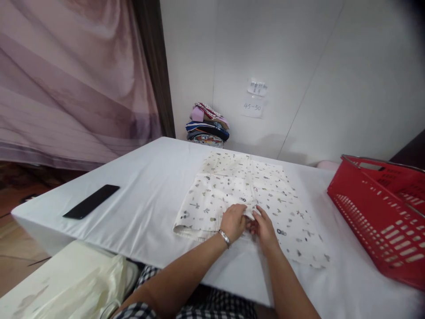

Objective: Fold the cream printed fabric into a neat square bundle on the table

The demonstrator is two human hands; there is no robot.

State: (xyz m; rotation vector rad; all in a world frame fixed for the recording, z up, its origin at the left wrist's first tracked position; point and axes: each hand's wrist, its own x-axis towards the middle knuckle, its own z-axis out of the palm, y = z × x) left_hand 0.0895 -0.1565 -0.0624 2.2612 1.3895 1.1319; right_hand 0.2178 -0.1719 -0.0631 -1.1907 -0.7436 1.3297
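My checked sleeve point(137, 311) sits nearest as my left hand point(233, 221) and right hand point(264, 227), fingers curled nearly together, pinch the printed cloth point(270, 195) spread on the white-covered table point(146, 188); beside it, a red basket point(360, 212), its floor hidden.

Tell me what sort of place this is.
Probably an indoor workspace for handling fabric, though I can't tell whether it's a home or a shop. Printed cloth lies on a covered table, folded fabrics are piled behind it, and a note reads "45-50".
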